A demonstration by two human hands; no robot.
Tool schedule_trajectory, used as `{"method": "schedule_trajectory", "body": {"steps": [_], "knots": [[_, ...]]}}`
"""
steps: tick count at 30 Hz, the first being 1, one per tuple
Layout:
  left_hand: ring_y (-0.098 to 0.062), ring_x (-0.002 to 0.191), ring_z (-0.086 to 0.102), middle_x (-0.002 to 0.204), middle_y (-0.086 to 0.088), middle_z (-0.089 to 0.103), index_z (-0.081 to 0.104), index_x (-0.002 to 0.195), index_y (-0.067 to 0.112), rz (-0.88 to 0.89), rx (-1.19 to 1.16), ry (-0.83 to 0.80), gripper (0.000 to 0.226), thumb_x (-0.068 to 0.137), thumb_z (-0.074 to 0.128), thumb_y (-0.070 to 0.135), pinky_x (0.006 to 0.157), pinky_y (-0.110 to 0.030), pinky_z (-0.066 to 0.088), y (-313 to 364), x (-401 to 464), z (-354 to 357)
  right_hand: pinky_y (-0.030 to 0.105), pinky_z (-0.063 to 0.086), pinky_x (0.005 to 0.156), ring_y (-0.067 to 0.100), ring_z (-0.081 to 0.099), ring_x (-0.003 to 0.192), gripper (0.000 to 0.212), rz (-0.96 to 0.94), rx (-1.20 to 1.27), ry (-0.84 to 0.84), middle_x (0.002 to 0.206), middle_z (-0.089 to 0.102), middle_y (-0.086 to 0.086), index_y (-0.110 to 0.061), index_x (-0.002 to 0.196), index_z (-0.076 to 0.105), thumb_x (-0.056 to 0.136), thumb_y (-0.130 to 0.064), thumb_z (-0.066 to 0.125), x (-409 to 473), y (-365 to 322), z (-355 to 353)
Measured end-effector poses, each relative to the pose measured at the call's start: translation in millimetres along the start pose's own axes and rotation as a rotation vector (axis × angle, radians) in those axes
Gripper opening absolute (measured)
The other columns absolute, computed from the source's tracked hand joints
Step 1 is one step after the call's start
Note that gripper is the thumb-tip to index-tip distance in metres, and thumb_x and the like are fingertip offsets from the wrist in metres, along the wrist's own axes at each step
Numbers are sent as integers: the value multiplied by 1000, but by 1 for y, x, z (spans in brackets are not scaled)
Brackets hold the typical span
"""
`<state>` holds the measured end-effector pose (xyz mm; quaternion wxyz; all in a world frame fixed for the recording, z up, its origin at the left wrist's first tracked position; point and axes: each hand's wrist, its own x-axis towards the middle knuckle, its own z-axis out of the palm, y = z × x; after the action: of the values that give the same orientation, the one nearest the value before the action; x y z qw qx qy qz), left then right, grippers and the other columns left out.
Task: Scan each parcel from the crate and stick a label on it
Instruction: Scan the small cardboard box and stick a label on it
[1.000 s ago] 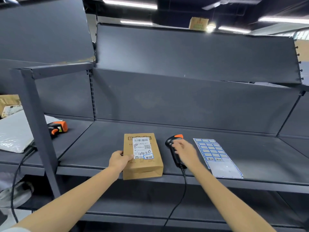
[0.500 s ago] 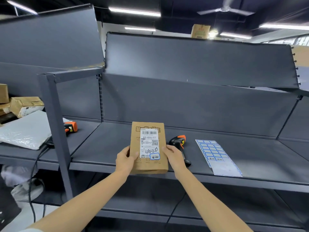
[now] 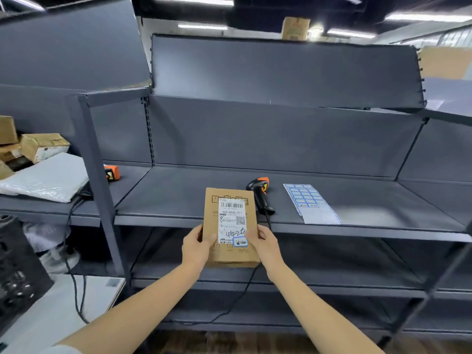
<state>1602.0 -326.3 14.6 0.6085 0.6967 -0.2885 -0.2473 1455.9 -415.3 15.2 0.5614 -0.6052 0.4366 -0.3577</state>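
Observation:
A brown cardboard parcel (image 3: 229, 254) with a white shipping label and a small blue-edged sticker (image 3: 240, 242) is held upright in front of the shelf edge. My left hand (image 3: 198, 247) grips its left side and my right hand (image 3: 264, 242) grips its right side, thumbs on the front face. The black and orange barcode scanner (image 3: 260, 194) lies on the grey shelf (image 3: 178, 200) just behind the parcel. A sheet of blue-edged labels (image 3: 310, 203) lies to the scanner's right.
A grey shelf post (image 3: 98, 180) stands to the left. Beyond it lie a white poly mailer (image 3: 46, 178), brown boxes (image 3: 42, 146) and a second orange scanner (image 3: 112, 172). A black crate (image 3: 18, 272) is at the lower left. Cables hang below the shelf.
My right hand left the scanner and took the parcel's right side. Both hands lifted the parcel off the shelf and drew it toward me, below the shelf edge.

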Motion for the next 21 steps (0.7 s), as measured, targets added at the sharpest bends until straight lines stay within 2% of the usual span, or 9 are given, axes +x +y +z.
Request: {"method": "schedule_trajectory", "body": {"steps": [5,12,17,21], "knots": [[-14,102,59,111,4,66,61,121,17,14,-6,-47,31,90,62,12,87,-30,47,1,-29,-7,40,49,99,16,62,109,38,-29,-23,50,113,66,-4,-21,117,58,83,-22,73,-37,2,-11],[-12,100,56,111,7,62,58,125,16,18,3,-108,34,91,61,15,84,-28,44,-9,-82,-14,38,52,95,17,63,105,29,-17,25,118,114,67,0,-22,110,58,84,-15,71,-99,6,-30],[-16,105,55,120,1,61,56,128,13,-8,-5,-165,37,92,61,16,88,-33,46,-12,-120,4,43,50,97,19,61,110,34,38,-7,195,118,65,0,-17,122,57,90,-24,64,-139,16,-57],[-15,104,55,120,0,61,57,127,14,-25,-31,-212,36,91,61,15,84,-30,44,-11,-148,33,45,49,98,21,60,111,37,61,-7,250,119,65,3,-14,126,57,90,-24,62,-159,23,-93]]}}
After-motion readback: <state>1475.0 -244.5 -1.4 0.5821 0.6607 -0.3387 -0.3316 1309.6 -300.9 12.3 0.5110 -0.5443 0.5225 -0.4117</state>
